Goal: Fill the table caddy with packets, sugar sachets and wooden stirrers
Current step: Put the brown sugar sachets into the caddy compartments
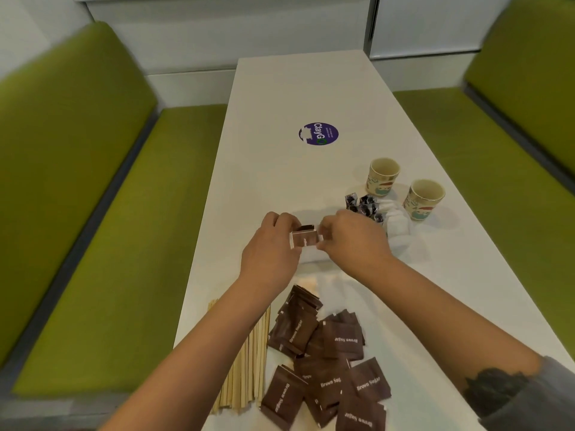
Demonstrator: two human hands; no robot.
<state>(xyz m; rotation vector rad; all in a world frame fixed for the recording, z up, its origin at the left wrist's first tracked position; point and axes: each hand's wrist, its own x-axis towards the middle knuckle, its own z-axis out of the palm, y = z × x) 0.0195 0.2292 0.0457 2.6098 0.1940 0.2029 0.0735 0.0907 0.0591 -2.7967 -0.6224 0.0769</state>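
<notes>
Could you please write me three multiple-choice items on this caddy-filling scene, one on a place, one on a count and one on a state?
1. Where do the wooden stirrers lie?
A. Left of the loose brown sugar sachets
B. Inside a cup
C. On the purple sticker

2. How many paper cups stand on the table?
A. One
B. Two
C. Four

3. What are the hands doing?
A. Resting flat on the table
B. Each holding a cup
C. Together holding a small stack of brown sachets

Answers: 1 A, the stirrers lie in a bundle by the table's left edge, beside the sachets. 2 B, two upright cups stand at the right. 3 C, the left hand and right hand pinch the stack's two ends.
</notes>
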